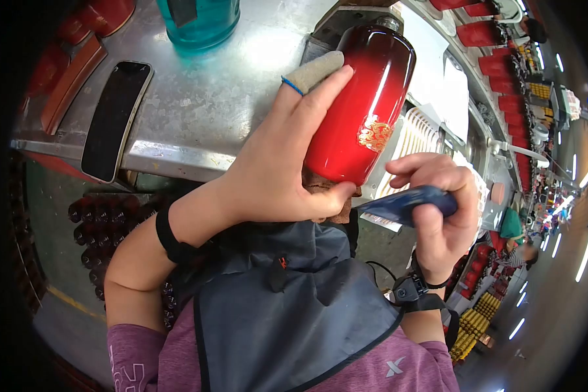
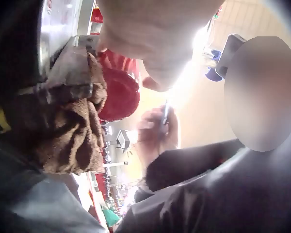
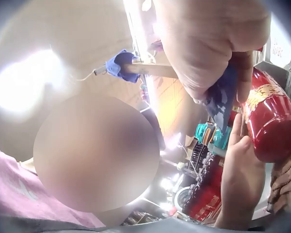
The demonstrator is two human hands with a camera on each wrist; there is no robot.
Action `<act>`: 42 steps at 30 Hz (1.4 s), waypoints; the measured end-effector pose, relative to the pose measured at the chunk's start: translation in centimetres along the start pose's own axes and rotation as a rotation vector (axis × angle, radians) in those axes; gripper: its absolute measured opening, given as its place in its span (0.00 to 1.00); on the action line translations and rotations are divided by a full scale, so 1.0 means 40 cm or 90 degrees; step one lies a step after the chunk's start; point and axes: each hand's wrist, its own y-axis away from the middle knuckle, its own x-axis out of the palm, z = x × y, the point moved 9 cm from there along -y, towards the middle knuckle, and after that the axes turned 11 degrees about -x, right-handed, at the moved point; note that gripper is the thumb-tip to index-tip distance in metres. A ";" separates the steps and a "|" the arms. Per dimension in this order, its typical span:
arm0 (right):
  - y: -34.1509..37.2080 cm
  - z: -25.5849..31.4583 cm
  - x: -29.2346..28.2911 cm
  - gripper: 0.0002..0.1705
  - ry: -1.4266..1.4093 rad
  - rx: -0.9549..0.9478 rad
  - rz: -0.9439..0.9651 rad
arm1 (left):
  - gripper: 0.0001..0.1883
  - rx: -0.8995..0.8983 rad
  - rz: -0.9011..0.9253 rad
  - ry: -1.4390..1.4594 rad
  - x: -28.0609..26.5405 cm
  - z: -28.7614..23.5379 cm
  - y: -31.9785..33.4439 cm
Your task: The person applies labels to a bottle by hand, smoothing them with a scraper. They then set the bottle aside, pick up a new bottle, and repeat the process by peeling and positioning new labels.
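Note:
A glossy red bottle point(image 1: 366, 104), dark at its neck end, lies tilted over a brown cloth with a gold pattern on its side. My left hand point(image 1: 274, 150) grips it, fingers along the body and thumb at its base; one finger wears a beige cot. To the right, my right hand point(image 1: 441, 202) holds a dark blue pointed tool point(image 1: 405, 204), its tip near the bottle's base. In the right wrist view the blue tool point(image 3: 220, 102) stands beside the red bottle point(image 3: 271, 121). The left wrist view shows the bottle's round base point(image 2: 120, 97) above the brown cloth point(image 2: 77, 136).
A phone point(image 1: 116, 121) lies at the left edge of the metal table point(image 1: 189, 124), beside a brown strip point(image 1: 74, 85). A teal container point(image 1: 199, 23) stands at the back. White papers point(image 1: 454, 98) lie right of the bottle. Dark bottles point(image 1: 104, 228) stand below the table.

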 end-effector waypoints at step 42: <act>-0.020 0.048 0.108 0.20 0.259 -0.103 0.194 | 0.47 0.104 -0.013 0.013 -0.007 0.029 -0.003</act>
